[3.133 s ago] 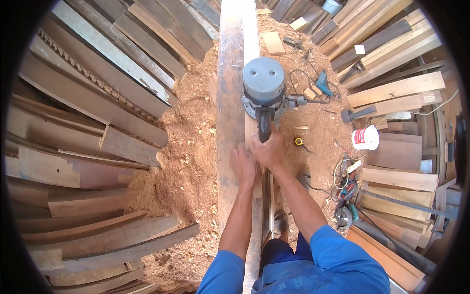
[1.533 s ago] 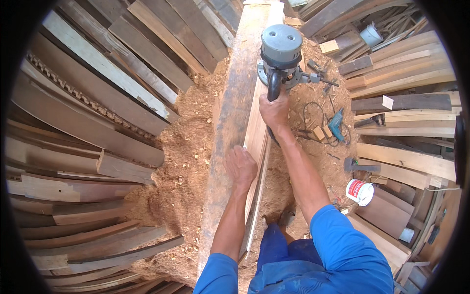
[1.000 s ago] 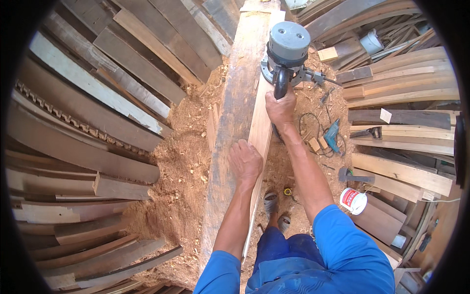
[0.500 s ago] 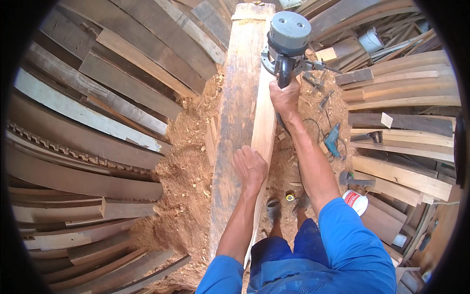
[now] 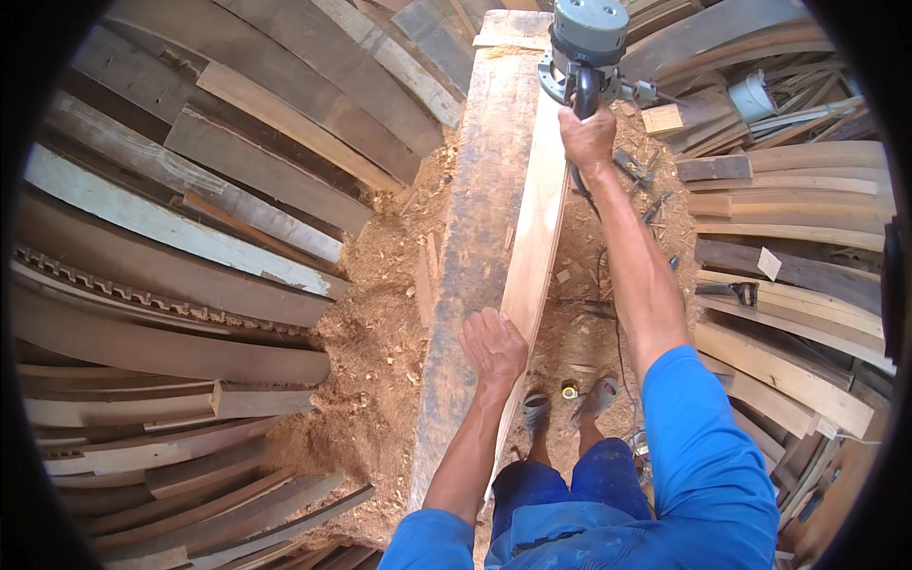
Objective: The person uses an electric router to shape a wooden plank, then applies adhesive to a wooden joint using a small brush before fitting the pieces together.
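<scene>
Toward the far end of a worn bench plank point(image 5: 465, 247), the right hand point(image 5: 588, 136) is wrapped around the black handle of a grey router point(image 5: 591, 28), whose round base stands over the far part of a pale board point(image 5: 532, 228). That board lies lengthwise along the bench's right side, its face smooth beside the plank's dark-stained, scuffed top. Nearer the body, the left hand point(image 5: 494, 347) rests palm down, fingers close together and bent, where plank and board meet; whether it pinches the board's edge cannot be told. Sawdust and chips point(image 5: 366, 380) cover the floor, with a yellow-and-black tape measure point(image 5: 569, 389) between the sandalled feet point(image 5: 538, 413). Farther out, stacked planks point(image 5: 171, 337) fan along the left, more lumber point(image 5: 788, 375) fills the right, and a pale bucket point(image 5: 752, 95) stands beyond.
</scene>
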The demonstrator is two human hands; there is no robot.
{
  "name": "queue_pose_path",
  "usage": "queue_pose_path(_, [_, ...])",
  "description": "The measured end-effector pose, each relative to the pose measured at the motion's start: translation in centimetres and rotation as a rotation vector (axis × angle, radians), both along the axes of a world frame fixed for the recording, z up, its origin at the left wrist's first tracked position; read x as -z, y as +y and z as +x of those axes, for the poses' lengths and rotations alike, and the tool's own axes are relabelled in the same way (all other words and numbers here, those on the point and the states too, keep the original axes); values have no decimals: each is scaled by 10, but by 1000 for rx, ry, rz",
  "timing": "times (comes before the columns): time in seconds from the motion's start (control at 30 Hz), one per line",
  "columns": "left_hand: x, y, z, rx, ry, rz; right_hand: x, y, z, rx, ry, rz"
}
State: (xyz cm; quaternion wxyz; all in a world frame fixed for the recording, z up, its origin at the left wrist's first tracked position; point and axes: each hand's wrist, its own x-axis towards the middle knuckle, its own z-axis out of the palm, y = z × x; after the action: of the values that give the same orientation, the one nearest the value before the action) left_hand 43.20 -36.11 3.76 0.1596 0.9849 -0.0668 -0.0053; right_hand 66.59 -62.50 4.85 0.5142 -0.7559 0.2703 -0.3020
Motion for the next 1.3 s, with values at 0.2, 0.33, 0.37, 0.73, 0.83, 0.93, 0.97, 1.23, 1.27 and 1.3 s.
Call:
queue_pose_path(0.2, [1,6,-1,-3,73,52,-18,-18,-6,-36,-81,-9])
queue_pose_path(0.33, [6,2,0,-11,98,88,-34,-62,-13,-75,-195,100])
queue_pose_path(0.37, [9,3,1,-11,170,106,-30,-74,-15,-61,-190,103])
queue_pose_path(0.73, [23,2,2,71,-98,172,52,-153,-200,56,-232,1016])
queue_pose_path(0.83, [23,1,1,63,-20,219,115,-159,-283,240,-165,1190])
queue_pose_path(0.93, [24,4,-1,27,41,203,170,-155,-371,353,-151,1250])
queue_pose_path(0.97, [22,2,-3,44,46,212,187,-153,-403,402,-160,1290])
queue_pose_path(1.23, [16,-6,-5,-5,-38,131,232,-132,-545,665,-112,1430])
queue_pose_path(1.27, [18,-3,-4,12,-73,128,239,-133,-559,699,-130,1467])
queue_pose_path(1.3, [21,2,-1,32,-107,125,247,-135,-569,708,-137,1467])
